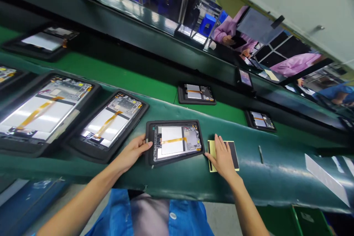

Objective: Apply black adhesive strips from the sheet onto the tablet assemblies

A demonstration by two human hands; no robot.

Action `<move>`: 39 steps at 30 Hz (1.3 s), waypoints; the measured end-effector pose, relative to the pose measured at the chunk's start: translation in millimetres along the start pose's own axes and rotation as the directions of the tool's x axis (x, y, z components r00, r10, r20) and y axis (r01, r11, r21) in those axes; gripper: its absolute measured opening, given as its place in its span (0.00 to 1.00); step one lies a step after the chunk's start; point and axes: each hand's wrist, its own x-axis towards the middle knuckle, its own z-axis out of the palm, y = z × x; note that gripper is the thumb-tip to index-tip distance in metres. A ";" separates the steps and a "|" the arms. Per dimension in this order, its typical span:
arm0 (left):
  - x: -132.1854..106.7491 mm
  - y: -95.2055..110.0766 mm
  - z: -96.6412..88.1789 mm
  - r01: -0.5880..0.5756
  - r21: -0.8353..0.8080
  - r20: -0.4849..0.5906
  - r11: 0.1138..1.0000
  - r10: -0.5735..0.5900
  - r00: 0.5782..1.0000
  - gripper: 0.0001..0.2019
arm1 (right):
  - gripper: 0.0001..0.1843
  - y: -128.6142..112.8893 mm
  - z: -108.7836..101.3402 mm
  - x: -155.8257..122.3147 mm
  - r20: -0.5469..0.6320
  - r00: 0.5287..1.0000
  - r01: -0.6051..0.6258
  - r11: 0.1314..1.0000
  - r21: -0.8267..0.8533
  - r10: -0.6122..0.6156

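Note:
An opened tablet (pixel 172 142) lies in a black foam tray (pixel 174 122) in front of me, its white battery, orange ribbon cable and circuit board exposed. My left hand (pixel 136 151) grips the tray's left end, thumb on top of the rim and the other fingers partly hidden at its side. To the right of the tray, my right hand (pixel 222 156) rests flat, fingers outstretched, on a pale yellow sheet (pixel 212 167) with black strips (pixel 233 155). Its thumb tip is close to the tray's lower right corner; whether they touch I cannot tell.
More opened tablets in foam trays stand at left, one (pixel 113 120) nearest my left arm. A green conveyor belt (pixel 138 84) behind the bench carries several others, including one tray (pixel 196 93). A white strip (pixel 326 177) lies at right. Co-workers in pink sleeves (pixel 298 64) sit across.

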 end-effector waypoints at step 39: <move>-18.5 -4.2 27.7 0.026 0.989 -0.076 0.148 0.343 0.936 0.06 | 0.30 -166.3 -13.5 58.7 0.083 0.840 0.528 0.843 0.101 -0.536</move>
